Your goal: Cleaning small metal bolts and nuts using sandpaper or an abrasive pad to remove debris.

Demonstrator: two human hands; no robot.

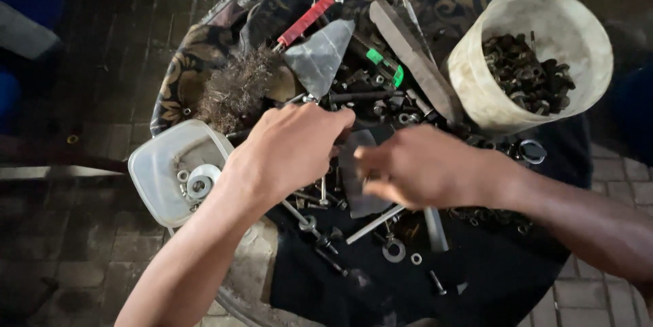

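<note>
Two hands over the bolt pile [354,232]: left hand [289,150] and right hand [415,167], fingers pinched on something too small to tell; tub [153,177] left of pile, bucket [476,82] behind.

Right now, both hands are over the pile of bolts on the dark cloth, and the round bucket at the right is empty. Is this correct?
Not quite. The head view shows the round bucket holds dark nuts. The rest stands: left hand and right hand are over the pile of bolts on the dark cloth.
</note>
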